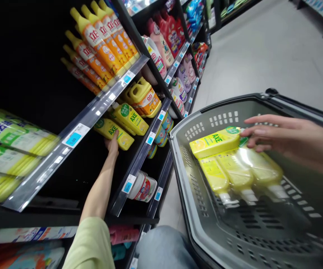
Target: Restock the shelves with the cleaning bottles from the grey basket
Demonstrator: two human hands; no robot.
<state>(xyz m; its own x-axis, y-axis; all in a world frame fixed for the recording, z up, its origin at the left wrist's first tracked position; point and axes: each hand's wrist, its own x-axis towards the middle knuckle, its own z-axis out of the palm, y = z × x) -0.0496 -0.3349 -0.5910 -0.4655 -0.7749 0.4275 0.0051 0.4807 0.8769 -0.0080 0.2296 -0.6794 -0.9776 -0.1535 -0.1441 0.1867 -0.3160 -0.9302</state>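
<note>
My left hand (113,145) reaches into the shelf, its fingers wrapped round a yellow AXE dish soap bottle (125,140). Another AXE bottle (134,121) stands close beside that one. Over the grey basket (180,158) my right hand (267,132) is held with fingers stretched out and nothing in them. Just by its fingertips, a yellow AXE bottle (216,141) lies on top of several yellow bottles (238,172) with white caps; whether the fingers touch it I cannot tell.
Above my left hand runs a shelf edge with price tags (75,136), carrying orange bottles (102,41). Yellow jugs (147,97) stand deeper along the same shelf. Green-and-yellow packs (12,134) lie at left. My knee (164,248) is beside the basket, and grey floor (256,52) stretches beyond.
</note>
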